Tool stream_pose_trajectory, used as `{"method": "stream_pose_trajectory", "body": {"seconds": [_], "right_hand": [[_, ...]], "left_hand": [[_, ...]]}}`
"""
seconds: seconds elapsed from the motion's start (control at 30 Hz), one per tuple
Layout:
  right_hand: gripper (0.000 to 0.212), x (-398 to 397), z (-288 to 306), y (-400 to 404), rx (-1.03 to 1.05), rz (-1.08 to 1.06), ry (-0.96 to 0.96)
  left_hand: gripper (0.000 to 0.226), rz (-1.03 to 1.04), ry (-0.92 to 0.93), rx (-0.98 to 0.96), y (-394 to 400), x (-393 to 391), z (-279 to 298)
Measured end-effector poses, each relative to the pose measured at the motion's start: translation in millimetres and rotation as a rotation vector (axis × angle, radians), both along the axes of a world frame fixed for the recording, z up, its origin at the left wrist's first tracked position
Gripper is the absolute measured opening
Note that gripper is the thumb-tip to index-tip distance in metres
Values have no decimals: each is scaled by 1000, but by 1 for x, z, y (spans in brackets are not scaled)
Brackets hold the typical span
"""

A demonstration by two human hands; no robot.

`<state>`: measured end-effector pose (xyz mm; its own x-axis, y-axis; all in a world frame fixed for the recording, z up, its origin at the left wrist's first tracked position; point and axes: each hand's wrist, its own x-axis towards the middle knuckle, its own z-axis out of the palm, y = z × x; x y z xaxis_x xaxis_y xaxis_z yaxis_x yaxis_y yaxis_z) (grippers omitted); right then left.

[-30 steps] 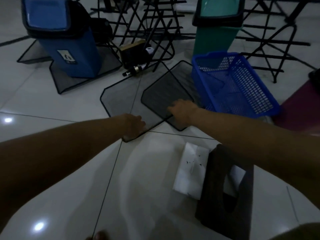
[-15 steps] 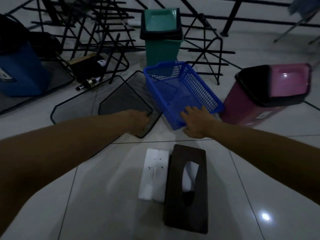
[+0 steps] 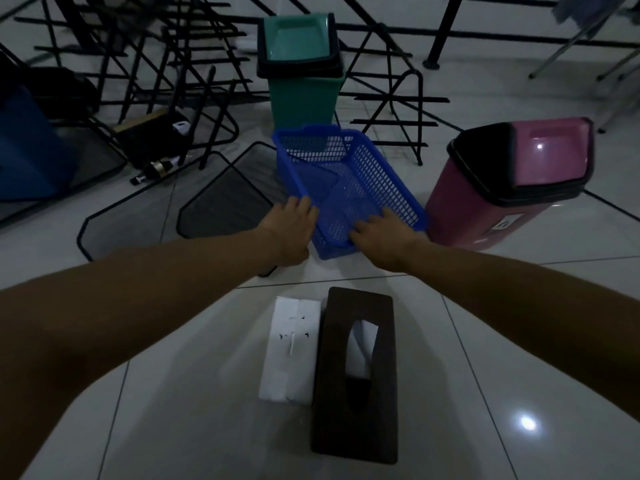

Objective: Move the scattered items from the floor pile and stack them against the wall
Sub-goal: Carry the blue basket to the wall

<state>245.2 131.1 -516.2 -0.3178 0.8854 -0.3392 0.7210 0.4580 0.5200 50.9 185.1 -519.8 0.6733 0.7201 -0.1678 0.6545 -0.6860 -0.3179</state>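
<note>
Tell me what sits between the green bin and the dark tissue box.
Head view: the blue basket, with both hands on its near end.

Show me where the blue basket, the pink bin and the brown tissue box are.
blue basket (image 3: 377,181): head view, on its right mesh wall.
pink bin (image 3: 550,150): head view, on its pink swing lid.
brown tissue box (image 3: 384,420): head view, on its top face near the front.

At centre sits a bright blue lattice-patterned basket (image 3: 349,181). Above it stands a teal-green bin (image 3: 302,88) with a black collar; at right, a magenta bin (image 3: 498,188) with a pink lid. Lower centre: a white box (image 3: 291,351) beside a dark, seemingly brown tissue holder (image 3: 356,375). Black mesh trays (image 3: 221,206) lie left of centre.
</note>
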Motion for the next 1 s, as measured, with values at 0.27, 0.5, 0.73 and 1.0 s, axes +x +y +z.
{"method": "stream_pose_trajectory", "body": {"seconds": [0.27, 0.5, 0.73, 1.0], "right_hand": [[29, -32, 6, 9, 122, 132, 282], [65, -22, 9, 15, -27, -124, 485], [64, -33, 6, 22, -280, -285, 614], [63, -88, -21, 37, -200, -82, 882]], "left_hand": [[50, -222, 44, 173, 16, -16, 7], [45, -236, 105, 137, 26, -56, 18], [31, -327, 34, 219, 18, -121, 23], [44, -18, 31, 193, 3, -143, 20]]}}
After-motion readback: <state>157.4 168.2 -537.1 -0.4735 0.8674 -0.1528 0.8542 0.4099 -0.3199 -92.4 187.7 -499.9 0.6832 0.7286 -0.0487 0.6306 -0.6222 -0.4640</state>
